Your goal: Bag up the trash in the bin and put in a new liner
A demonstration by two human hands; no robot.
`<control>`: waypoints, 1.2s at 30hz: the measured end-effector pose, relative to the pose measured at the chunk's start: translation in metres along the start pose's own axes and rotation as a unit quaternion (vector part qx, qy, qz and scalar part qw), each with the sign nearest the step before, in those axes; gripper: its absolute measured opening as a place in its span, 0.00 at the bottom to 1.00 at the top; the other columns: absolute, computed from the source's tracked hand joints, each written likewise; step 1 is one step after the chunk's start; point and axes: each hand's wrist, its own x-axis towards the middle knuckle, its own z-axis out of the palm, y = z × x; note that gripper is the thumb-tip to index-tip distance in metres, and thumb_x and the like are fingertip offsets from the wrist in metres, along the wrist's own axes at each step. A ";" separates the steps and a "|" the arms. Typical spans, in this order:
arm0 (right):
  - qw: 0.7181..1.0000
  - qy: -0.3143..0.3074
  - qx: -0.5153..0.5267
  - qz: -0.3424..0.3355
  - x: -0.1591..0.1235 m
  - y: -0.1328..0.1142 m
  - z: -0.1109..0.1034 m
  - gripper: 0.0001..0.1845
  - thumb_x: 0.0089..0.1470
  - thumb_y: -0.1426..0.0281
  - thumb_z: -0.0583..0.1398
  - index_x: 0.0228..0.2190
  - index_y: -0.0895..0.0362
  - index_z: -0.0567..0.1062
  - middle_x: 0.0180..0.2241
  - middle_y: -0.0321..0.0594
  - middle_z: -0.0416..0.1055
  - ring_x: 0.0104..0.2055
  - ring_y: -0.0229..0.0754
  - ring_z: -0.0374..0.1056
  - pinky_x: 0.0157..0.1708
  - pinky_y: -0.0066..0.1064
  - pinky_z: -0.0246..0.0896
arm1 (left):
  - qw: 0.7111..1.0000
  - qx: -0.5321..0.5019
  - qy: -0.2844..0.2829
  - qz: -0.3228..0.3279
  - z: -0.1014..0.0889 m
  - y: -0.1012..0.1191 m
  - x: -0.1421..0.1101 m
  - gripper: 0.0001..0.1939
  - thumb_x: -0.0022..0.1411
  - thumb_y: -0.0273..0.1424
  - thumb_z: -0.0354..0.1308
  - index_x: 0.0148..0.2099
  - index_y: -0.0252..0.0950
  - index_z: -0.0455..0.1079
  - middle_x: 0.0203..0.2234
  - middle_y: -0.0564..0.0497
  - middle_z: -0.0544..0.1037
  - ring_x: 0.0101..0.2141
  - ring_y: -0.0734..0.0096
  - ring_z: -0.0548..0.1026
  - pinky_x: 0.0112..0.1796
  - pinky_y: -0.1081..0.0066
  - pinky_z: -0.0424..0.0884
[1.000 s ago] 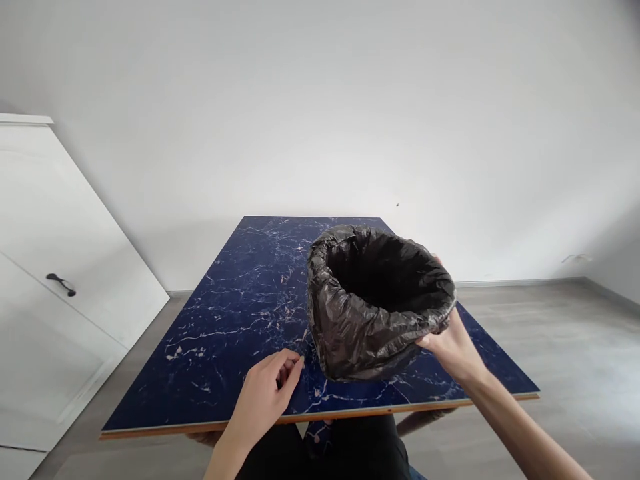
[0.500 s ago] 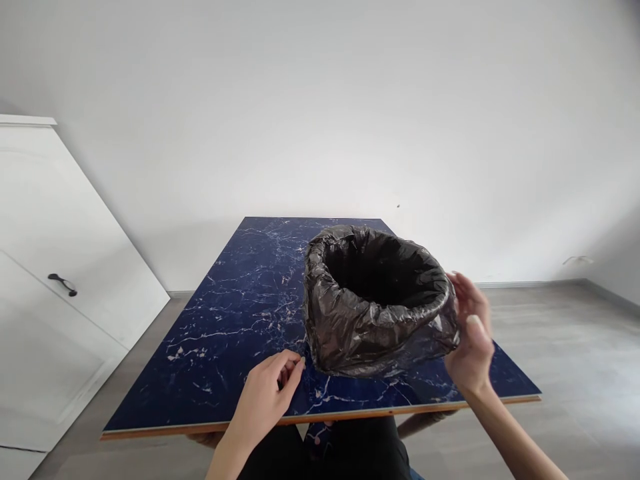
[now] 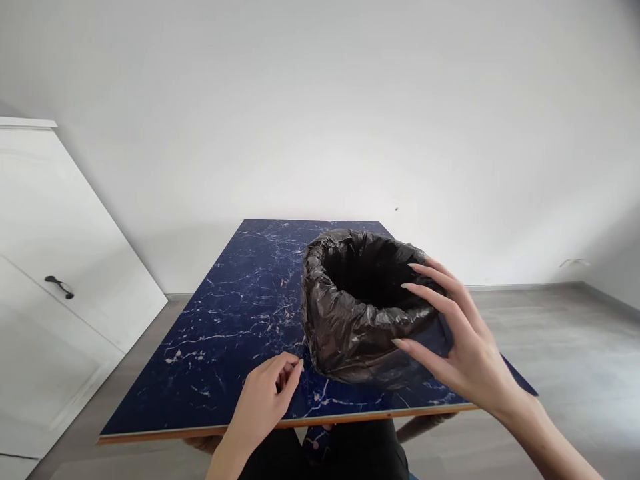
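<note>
A small bin lined with a crinkled black plastic bag (image 3: 350, 320) stands on the dark blue marbled table (image 3: 235, 313), right of the middle, its mouth open upward. My right hand (image 3: 460, 340) hovers at the bin's right side with fingers spread, just off the bag's rim and holding nothing. My left hand (image 3: 265, 397) rests on the table near the front edge, left of the bin, fingers loosely curled with thumb and forefinger close together; nothing shows between them.
A white cabinet door (image 3: 55, 293) with a black handle stands at the left. A plain white wall (image 3: 320, 113) lies behind the table, grey floor (image 3: 565, 340) to the right. My dark-clothed lap (image 3: 345, 453) is under the table's front edge.
My right hand let go of the bag's right rim, pulled back, and now hovers with spread fingers over that side. The bin settled slightly leftward. My left hand has not moved.
</note>
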 end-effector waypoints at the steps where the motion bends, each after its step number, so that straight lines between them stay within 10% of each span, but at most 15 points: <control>1: 1.000 0.006 0.008 0.006 -0.001 0.000 0.006 0.32 0.66 0.63 0.68 0.66 0.49 0.66 0.71 0.53 0.61 0.78 0.68 0.49 0.70 0.70 0.57 | 1.000 0.001 0.002 0.002 0.000 0.000 0.000 0.20 0.79 0.49 0.50 0.42 0.42 0.74 0.28 0.53 0.78 0.28 0.67 0.75 0.32 0.70 0.68; 30: 0.998 -0.006 0.055 0.036 0.001 -0.005 0.013 0.23 0.66 0.57 0.67 0.51 0.50 0.63 0.72 0.58 0.53 0.80 0.70 0.40 0.69 0.75 0.53 | 1.000 -0.001 0.004 0.001 0.000 0.000 0.001 0.21 0.79 0.49 0.49 0.42 0.42 0.75 0.27 0.52 0.77 0.27 0.66 0.75 0.31 0.69 0.68; 36: 0.997 -0.034 0.036 -0.062 0.017 0.012 -0.013 0.06 0.68 0.67 0.66 0.45 0.49 0.74 0.57 0.43 0.78 0.77 0.61 0.53 0.74 0.75 0.41 | 1.000 -0.004 0.007 0.006 0.000 0.001 0.001 0.21 0.79 0.50 0.49 0.42 0.42 0.74 0.28 0.52 0.77 0.28 0.66 0.75 0.31 0.69 0.68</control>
